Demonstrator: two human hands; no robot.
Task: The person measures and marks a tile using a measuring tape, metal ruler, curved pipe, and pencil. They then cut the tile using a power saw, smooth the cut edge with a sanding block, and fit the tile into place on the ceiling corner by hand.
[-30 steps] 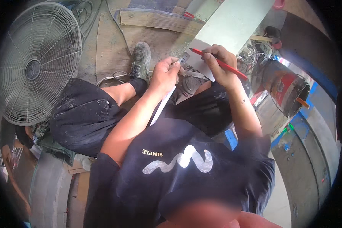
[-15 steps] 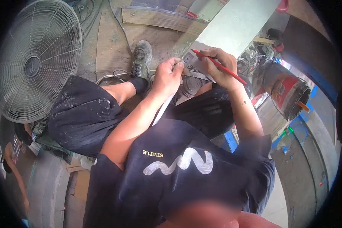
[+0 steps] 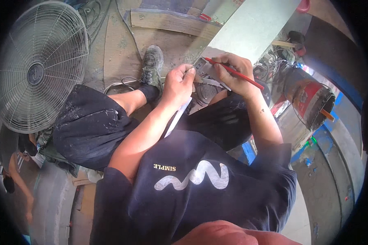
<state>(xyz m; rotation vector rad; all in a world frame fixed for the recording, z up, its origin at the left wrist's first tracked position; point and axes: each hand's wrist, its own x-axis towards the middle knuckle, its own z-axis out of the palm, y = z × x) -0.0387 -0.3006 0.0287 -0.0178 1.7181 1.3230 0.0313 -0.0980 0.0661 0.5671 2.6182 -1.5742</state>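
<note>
My right hand [image 3: 236, 74] grips a red pencil [image 3: 243, 76], its point slanting up and left toward a pale flat piece with dark markings [image 3: 199, 64]. Thumb and fingers of my left hand [image 3: 179, 83] pinch the near-left edge of that piece. A narrow white strip [image 3: 178, 118] shows below my left wrist; whether it joins the marked piece is hidden by the hand. Just beyond my hands, a long white panel [image 3: 249, 30] stretches up and to the right. My shoe [image 3: 153, 65] stands left of my hands.
A large wire-caged fan [image 3: 37, 73] fills the left side. Cardboard [image 3: 122, 49] covers the floor ahead. At right are a dirty bucket [image 3: 308, 96] with red on it and tangled cables [image 3: 270, 65]. Another person's arm [image 3: 22, 183] shows at lower left.
My right hand and the pencil have shifted slightly left and upward, its tip closer to the marked piece. My left hand keeps its pinch. The other person's arm has moved a little.
</note>
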